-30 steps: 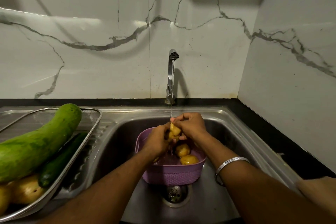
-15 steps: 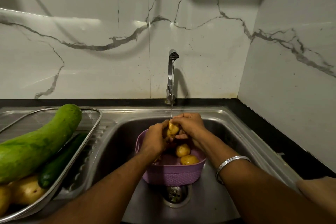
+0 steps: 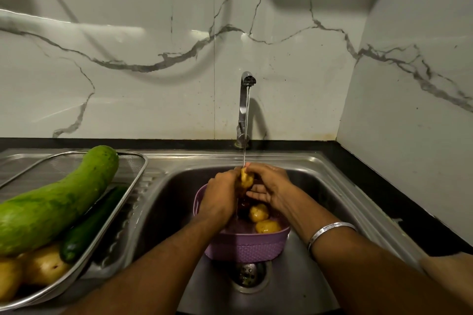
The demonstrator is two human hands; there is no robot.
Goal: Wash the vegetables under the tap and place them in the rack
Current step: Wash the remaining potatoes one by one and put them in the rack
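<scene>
Fingers of left hand (image 3: pixel 219 197) curl round a small yellow potato (image 3: pixel 246 178), w/ right hand (image 3: pixel 268 188) gripping it from the other side: top fingers (image 3: pixel 258 167) wrapped over it, lower ones spread looser underneath. Potato sits right under the thin water stream from the tap (image 3: pixel 244 110), above the purple basket (image 3: pixel 245 247) in the sink (image 3: pixel 340 186). Two more potatoes (image 3: pixel 259 212) lie in the basket, plus something dark beside them, prob. another veg, too dim to tell. Steel rack (image 3: pixel 133 181) on the drainboard, left of sink, holds a big pale-green gourd (image 3: pixel 56 204), a dark cucumber (image 3: pixel 89 227) tucked under it & washed potatoes (image 3: pixel 43 264) at the near end. Silver bangle (image 3: pixel 330 231) on right wrist.
</scene>
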